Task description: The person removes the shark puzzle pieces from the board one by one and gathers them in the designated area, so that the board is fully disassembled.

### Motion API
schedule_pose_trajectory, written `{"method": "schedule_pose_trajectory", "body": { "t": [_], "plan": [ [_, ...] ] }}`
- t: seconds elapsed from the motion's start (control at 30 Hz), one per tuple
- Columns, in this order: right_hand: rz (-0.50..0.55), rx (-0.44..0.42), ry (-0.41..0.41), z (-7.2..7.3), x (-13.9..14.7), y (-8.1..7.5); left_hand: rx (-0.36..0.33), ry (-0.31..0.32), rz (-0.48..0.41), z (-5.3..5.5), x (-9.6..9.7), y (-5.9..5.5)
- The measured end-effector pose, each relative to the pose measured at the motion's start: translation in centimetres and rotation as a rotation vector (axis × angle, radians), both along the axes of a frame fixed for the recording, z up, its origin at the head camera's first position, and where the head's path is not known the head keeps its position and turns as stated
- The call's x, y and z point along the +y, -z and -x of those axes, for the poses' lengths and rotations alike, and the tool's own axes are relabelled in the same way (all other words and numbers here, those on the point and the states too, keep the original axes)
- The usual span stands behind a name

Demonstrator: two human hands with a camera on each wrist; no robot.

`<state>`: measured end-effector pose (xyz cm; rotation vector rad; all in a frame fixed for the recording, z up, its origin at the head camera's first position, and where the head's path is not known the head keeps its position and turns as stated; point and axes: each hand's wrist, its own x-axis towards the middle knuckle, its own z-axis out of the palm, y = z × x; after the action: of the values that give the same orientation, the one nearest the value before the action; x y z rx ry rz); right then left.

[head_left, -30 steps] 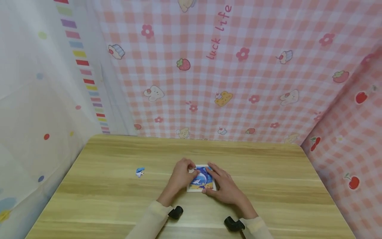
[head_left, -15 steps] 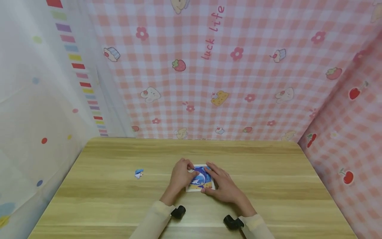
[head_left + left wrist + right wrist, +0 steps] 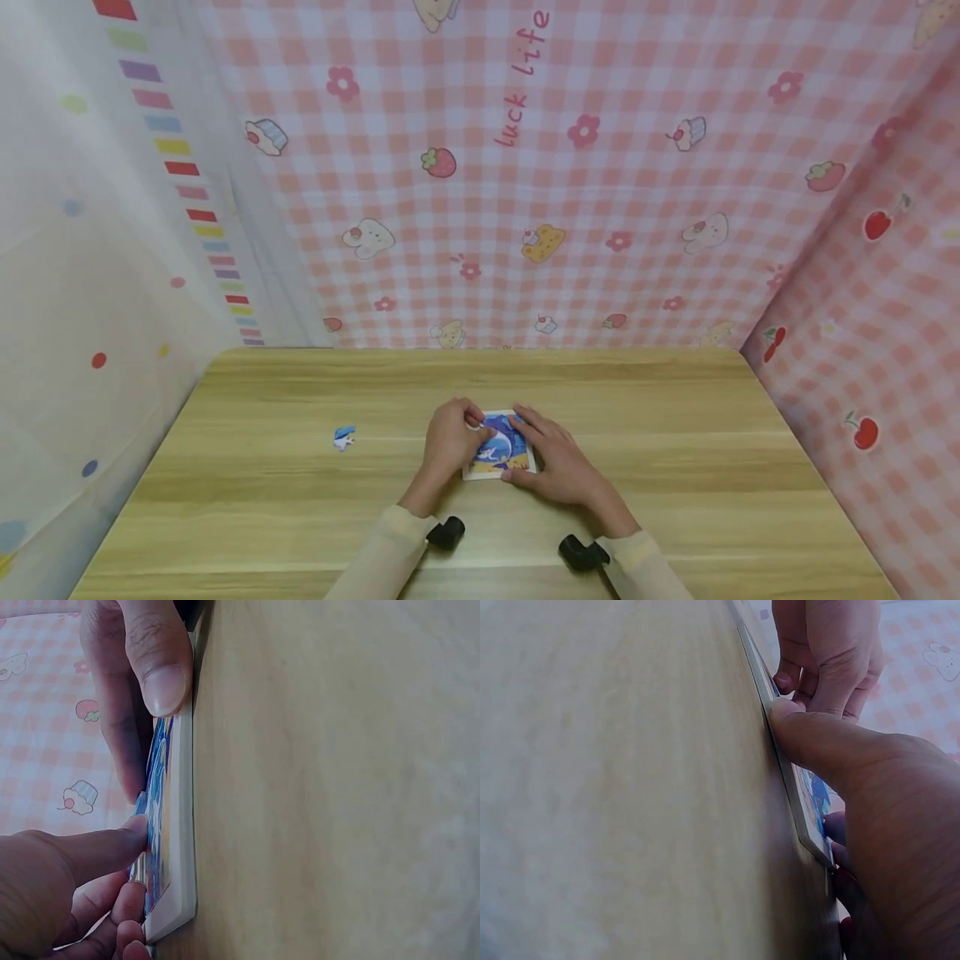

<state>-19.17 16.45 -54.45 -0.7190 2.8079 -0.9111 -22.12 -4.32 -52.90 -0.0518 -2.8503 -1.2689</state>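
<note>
A small square jigsaw puzzle (image 3: 507,450) in a white-edged tray (image 3: 483,477) lies flat on the table, its picture blue with a pale sea animal and yellow at the bottom. At its upper left, my left hand (image 3: 448,435) pinches a blue puzzle piece (image 3: 140,801) against the picture, thumb on top; its fingers partly hide the piece. My right hand (image 3: 557,460) grips the tray from the right, thumb (image 3: 787,712) on the near edge and fingers over the far side. A loose blue-and-white puzzle piece (image 3: 343,438) lies apart to the left.
The wood-grain table (image 3: 247,500) runs back to a pink checked cloth (image 3: 480,192). Another checked cloth (image 3: 862,367) hangs at the right and a pale dotted sheet (image 3: 97,292) at the left. Black wrist mounts (image 3: 446,533) sit at the sleeves.
The head view has shifted slightly, so the scene sits a little further left. Both hands stay at the puzzle, with only slight movement of the left fingers and thumb.
</note>
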Motion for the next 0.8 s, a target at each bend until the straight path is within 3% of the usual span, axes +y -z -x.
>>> {"method": "schedule_pose_trajectory", "body": {
  "t": [0.3,0.47,0.63,0.8],
  "plan": [
    [0.001,-0.017,-0.007,0.0,-0.3,0.0,0.008,-0.018,-0.047,-0.2,-0.4,0.3],
    [-0.002,-0.027,-0.011,0.0,-0.5,0.0,0.028,-0.029,-0.174,-0.2,-0.8,0.7],
    [-0.005,-0.035,-0.006,0.1,-0.4,0.0,0.062,0.041,-0.302,-0.1,-1.2,0.8],
    [-0.001,-0.036,0.006,0.1,-0.2,0.0,0.064,0.110,-0.310,0.0,-1.6,0.5]
  ]
}}
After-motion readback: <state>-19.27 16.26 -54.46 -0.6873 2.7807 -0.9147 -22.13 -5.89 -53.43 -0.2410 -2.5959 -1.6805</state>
